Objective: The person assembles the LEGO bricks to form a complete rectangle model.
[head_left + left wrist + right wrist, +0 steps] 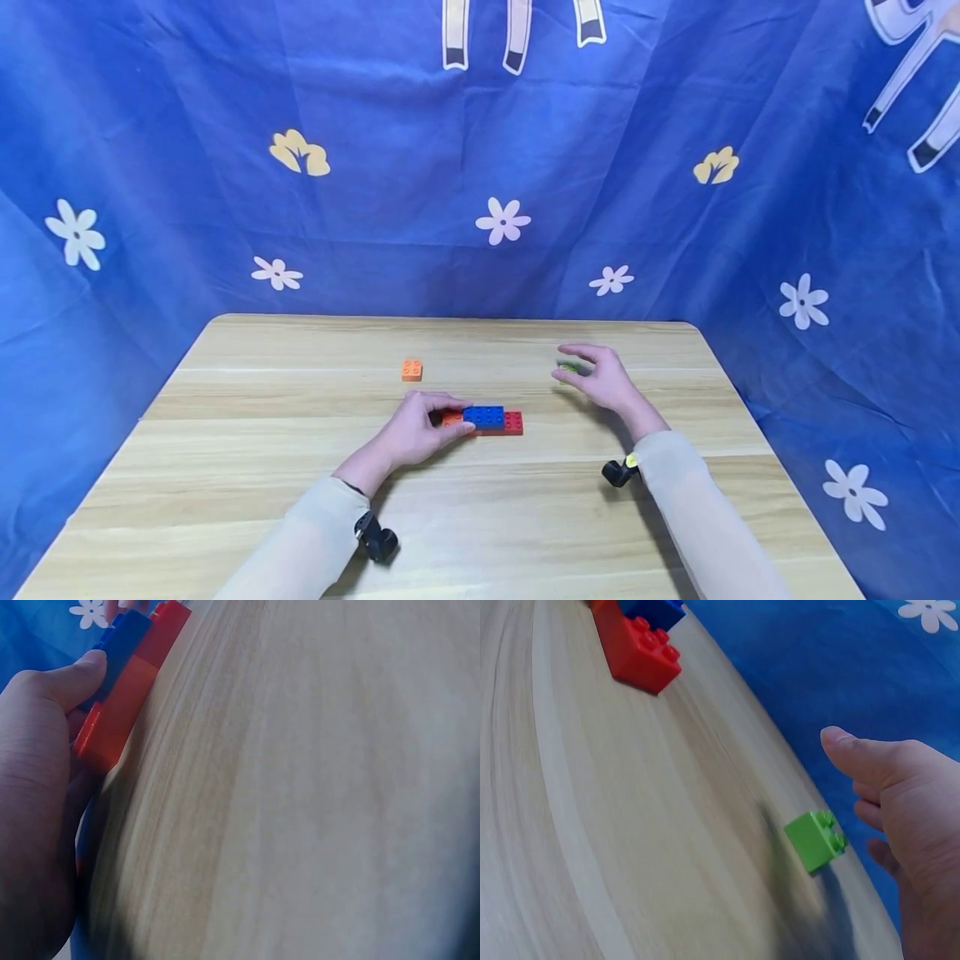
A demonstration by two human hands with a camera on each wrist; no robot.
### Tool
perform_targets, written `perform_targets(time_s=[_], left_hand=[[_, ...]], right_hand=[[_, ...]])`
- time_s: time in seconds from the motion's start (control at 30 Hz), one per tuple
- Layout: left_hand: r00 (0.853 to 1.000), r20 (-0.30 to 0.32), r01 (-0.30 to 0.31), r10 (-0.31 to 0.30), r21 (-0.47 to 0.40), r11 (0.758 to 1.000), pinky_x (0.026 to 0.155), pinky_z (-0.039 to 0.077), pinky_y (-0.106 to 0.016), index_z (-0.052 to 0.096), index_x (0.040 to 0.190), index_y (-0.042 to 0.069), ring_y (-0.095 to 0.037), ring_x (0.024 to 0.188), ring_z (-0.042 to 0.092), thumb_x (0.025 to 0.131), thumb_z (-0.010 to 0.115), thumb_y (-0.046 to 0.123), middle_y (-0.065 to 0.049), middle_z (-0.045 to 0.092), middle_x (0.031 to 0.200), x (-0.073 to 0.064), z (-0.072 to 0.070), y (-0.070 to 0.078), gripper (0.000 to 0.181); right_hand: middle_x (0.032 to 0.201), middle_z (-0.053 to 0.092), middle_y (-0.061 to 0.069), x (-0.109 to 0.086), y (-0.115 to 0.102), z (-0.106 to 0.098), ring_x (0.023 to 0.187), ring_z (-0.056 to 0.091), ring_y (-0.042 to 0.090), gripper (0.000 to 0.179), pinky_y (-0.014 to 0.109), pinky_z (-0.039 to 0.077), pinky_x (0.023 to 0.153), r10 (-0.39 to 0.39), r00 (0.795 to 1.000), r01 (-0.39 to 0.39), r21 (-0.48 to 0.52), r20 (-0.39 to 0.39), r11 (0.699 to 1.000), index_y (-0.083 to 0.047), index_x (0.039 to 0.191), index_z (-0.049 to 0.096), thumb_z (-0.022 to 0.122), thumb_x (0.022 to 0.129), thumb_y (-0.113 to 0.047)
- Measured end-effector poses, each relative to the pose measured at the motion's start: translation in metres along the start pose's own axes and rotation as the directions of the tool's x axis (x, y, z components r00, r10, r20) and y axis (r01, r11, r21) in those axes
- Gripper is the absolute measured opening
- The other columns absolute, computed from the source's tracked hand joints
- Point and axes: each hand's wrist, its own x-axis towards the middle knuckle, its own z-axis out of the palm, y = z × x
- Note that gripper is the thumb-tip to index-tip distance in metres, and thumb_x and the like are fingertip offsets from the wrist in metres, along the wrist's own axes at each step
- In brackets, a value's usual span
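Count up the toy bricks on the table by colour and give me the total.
Blue brick: 1
Red brick: 1
Green brick: 1
Orange: 2, the loose orange brick and the joined orange brick
Total: 5

Blue brick (483,416) straddles orange brick (124,716) and red brick (513,422), green brick (810,841) apart.

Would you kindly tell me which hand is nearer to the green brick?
The right hand is nearer: it hovers by the green brick, thumb and fingers apart. The left hand is farther off, to the brick's left, holding the joined bricks.
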Motion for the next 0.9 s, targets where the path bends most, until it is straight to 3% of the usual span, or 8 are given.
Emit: perform_targets(time_s=[0.27, 0.67, 0.9], left_hand=[[0.999, 0.008, 0.041, -0.041, 0.005, 0.999, 0.096, 0.056, -0.038, 0.081, 0.121, 0.022, -0.012, 0.11, 0.069, 0.089, 0.089, 0.034, 0.007, 0.076, 0.117, -0.001, 0.001, 0.0, 0.035], [0.999, 0.0, 0.037, -0.037, -0.002, 0.999, 0.098, 0.055, -0.04, 0.082, 0.121, 0.021, -0.014, 0.111, 0.07, 0.089, 0.089, 0.033, 0.006, 0.077, 0.116, 0.0, 0.001, 0.002, 0.035], [0.999, -0.002, 0.039, -0.039, -0.005, 0.999, 0.099, 0.055, -0.039, 0.082, 0.12, 0.021, -0.013, 0.111, 0.07, 0.089, 0.089, 0.032, 0.007, 0.077, 0.115, 0.001, 0.0, 0.0, 0.034]], right_hand=[[0.139, 0.067, 0.018, -0.003, 0.014, -0.001, 0.131, 0.061, 0.038, 0.056, 0.05, 0.045, 0.113, 0.013, 1.0, -0.013, 0.025, -0.001, 1.0, 0.005, 0.136, 0.067, 0.089, 0.089, -0.019], [0.151, 0.057, 0.019, -0.007, 0.032, -0.002, 0.146, 0.046, 0.039, 0.063, 0.053, 0.028, 0.124, 0.066, 0.997, -0.064, -0.073, 0.032, 0.995, -0.001, 0.141, 0.066, 0.09, 0.087, -0.025], [0.149, 0.06, 0.017, -0.008, 0.033, 0.003, 0.144, 0.048, 0.039, 0.056, 0.053, 0.029, 0.123, 0.055, 0.998, -0.054, -0.118, 0.008, 0.992, -0.002, 0.138, 0.069, 0.088, 0.09, -0.022]])
